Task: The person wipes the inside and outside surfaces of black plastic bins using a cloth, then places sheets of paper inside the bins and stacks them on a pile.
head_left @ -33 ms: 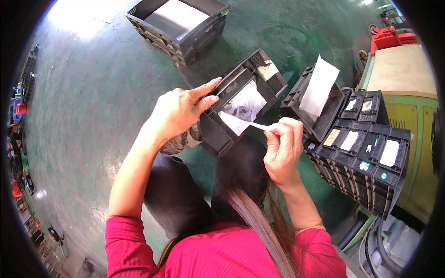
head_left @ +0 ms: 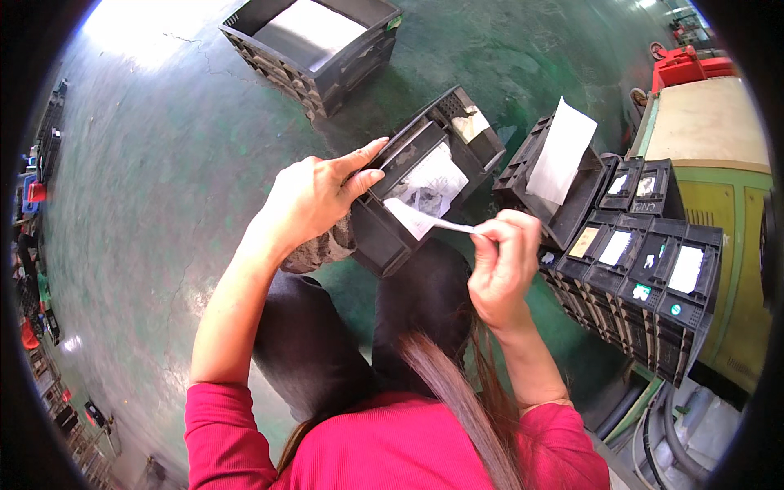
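- White label [head_left: 441, 174] lay on the black crate [head_left: 380, 242] before the knees [head_left: 420, 282], its loose strip [head_left: 451, 224] lifted.
- Stacked crates [head_left: 645, 314] stood at right; another crate [head_left: 359, 75] sat ahead.
- Green floor [head_left: 180, 155] stretched beneath.
- Left hand [head_left: 310, 196] touched the black crate, forefinger extended, its grip unclear; right hand [head_left: 505, 273] pinched the loose strip.

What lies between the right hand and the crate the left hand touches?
In the head view, a white paper strip stretches from the right hand to the crate.
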`<state>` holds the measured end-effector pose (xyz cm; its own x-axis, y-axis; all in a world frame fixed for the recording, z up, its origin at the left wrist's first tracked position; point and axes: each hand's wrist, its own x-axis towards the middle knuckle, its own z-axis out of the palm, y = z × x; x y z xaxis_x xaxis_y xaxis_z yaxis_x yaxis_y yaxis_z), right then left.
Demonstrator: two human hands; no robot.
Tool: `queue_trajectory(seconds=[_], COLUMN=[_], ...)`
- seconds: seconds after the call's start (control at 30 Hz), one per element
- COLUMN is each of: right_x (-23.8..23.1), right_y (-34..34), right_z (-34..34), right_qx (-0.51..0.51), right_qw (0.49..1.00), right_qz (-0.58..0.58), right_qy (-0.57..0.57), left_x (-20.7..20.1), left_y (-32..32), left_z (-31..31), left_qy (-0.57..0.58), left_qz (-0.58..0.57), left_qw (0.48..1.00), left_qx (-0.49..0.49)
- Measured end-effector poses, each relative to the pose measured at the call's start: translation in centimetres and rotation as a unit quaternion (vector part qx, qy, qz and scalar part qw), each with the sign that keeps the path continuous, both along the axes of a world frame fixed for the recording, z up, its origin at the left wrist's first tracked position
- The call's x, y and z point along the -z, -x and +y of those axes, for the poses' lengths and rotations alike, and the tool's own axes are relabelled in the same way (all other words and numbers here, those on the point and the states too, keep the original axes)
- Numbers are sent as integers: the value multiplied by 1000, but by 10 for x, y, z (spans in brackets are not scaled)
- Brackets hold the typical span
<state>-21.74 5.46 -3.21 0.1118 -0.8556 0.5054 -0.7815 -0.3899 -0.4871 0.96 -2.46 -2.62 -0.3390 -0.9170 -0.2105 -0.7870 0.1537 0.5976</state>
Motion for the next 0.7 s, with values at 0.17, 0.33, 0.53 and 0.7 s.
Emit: queue_trajectory(seconds=[0.17,0.33,0.53,0.7], right_x=[-35,-35,-40,42], right_y=[33,53,117,252], right_z=[-17,-51,-80,-88], right_qx=[54,145,244,406], right_qw=[997,982,970,887], right_qz=[0,34,14,154], right_qy=[50,-119,-6,-155], left_x=[10,11,-23,-9], left_y=[-2,-7,-2,-4], left_z=[-1,3,16,26], left_qy=[22,107,117,120], left_qz=[23,-8,-32,-37], left_qw=[999,994,992,992], left_qx=[12,0,-42,12])
